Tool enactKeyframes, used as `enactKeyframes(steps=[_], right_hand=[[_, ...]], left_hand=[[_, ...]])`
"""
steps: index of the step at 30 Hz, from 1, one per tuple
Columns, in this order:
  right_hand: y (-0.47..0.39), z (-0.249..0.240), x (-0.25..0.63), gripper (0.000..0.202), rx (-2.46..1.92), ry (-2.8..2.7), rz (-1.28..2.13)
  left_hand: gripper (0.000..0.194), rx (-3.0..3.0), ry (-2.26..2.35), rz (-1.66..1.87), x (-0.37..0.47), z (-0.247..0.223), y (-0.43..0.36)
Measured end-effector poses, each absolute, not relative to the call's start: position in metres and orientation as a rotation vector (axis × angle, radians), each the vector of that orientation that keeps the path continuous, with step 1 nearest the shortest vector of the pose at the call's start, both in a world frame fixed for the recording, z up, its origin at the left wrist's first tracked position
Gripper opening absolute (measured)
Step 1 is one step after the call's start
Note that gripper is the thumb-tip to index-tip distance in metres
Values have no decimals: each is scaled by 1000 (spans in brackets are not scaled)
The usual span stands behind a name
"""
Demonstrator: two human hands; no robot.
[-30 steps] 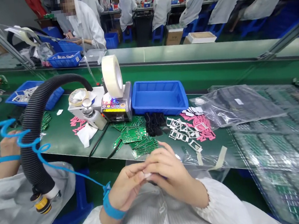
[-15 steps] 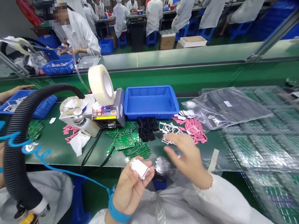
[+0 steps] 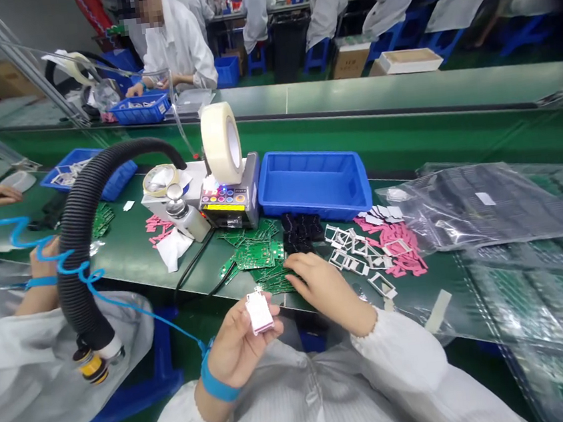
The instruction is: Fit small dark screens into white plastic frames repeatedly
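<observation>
In my left hand [image 3: 238, 343] is a small white rectangular piece [image 3: 259, 312] with a pink lower edge, gripped between thumb and fingers. My right hand [image 3: 327, 290] reaches over the bench, its thumb and forefinger apart at the right edge of a pile of green circuit boards [image 3: 255, 250]. Nothing shows between those fingers. Just beyond the fingertips lies a cluster of black parts [image 3: 301, 232]. White rectangular frames [image 3: 349, 257] are scattered to the right of this hand, beside a heap of pink strips [image 3: 406, 248].
Behind the boards stand a blue bin [image 3: 313, 184] and a tape dispenser [image 3: 233, 199] carrying a tape roll [image 3: 219, 144]. A metal-topped bottle [image 3: 186, 217] is left of it. A black hose [image 3: 73, 260] arches at left, near a co-worker's arm. Plastic-bagged material [image 3: 487, 206] covers the right.
My right hand has moved left, from near the white frames to the circuit boards. My left hand still holds the white piece, now turned more upright. The view has swung left.
</observation>
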State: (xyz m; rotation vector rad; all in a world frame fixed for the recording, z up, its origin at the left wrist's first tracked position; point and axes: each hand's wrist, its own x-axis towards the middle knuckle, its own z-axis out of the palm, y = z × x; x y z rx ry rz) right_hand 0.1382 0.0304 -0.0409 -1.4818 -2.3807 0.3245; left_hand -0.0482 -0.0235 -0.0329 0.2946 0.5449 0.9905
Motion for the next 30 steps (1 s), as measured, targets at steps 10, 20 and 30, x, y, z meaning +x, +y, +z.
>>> enactKeyframes(steps=[10,20,30], right_hand=[[53,-39,121,11,-1623,-2571,261],[59,-41,125,18,-1493,-2456,311],[26,6,140,8,-1031,-1918,578]], left_hand=[[41,330,525,991,-55,-17,-28],[31,121,729,980,-62,-31,-14],[22,108,685,881,-55,-31,-17]])
